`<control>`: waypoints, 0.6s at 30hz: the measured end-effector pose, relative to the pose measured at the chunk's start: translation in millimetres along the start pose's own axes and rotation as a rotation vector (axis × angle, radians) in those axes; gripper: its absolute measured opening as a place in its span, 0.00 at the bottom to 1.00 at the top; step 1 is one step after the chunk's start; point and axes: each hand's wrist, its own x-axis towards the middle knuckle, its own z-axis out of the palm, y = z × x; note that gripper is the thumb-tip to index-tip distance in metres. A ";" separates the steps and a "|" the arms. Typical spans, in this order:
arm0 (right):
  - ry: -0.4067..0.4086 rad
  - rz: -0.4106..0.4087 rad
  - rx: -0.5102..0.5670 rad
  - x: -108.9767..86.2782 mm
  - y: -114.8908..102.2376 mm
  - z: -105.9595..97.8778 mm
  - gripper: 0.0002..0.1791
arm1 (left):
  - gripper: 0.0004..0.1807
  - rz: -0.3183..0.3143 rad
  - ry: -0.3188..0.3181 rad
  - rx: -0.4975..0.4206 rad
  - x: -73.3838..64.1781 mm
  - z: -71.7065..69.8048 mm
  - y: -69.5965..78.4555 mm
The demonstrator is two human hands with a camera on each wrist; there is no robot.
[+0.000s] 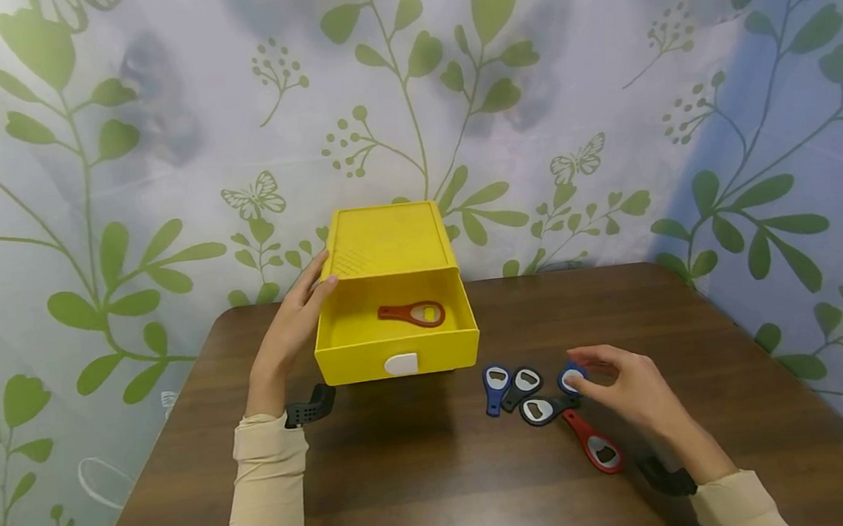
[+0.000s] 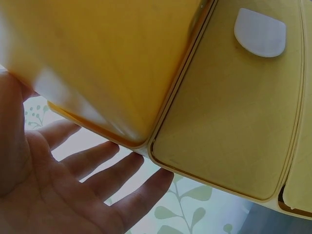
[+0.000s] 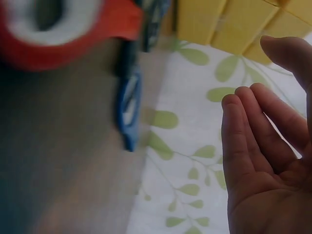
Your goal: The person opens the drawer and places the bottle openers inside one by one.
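My left hand (image 1: 298, 315) rests at the left side of a yellow drawer box (image 1: 389, 239), thumb on its top edge. Seen from the left wrist, the straight fingers (image 2: 119, 183) touch the box's edge. An orange-red bottle opener (image 1: 413, 314) lies inside the pulled-out top drawer (image 1: 355, 364). My right hand (image 1: 631, 387) hovers just over a blue bottle opener (image 1: 571, 377), thumb and fingers apart. In the right wrist view nothing is between the fingers (image 3: 236, 131). Beside it lie another blue opener (image 1: 496, 388), two black openers (image 1: 525, 381) and a red one (image 1: 594, 443).
The box stands toward the back of a brown wooden table (image 1: 410, 481). A white pull tab (image 1: 401, 365) marks the drawer front. Behind the table hangs a leaf-patterned cloth (image 1: 598, 47). A lower drawer with a white tab (image 2: 261, 33) shows in the left wrist view.
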 end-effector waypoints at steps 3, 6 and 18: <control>-0.026 -0.021 0.007 -7.0 7.6 0.8 0.21 | 0.41 0.007 0.006 0.009 0.5 2.4 1.9; -0.054 -0.028 0.003 -13.2 13.0 0.1 0.21 | 0.40 0.013 0.020 0.028 1.3 4.7 3.4; -0.160 -0.050 -0.091 -30.4 28.7 -10.2 0.24 | 0.38 -0.014 0.029 0.031 3.0 13.7 9.7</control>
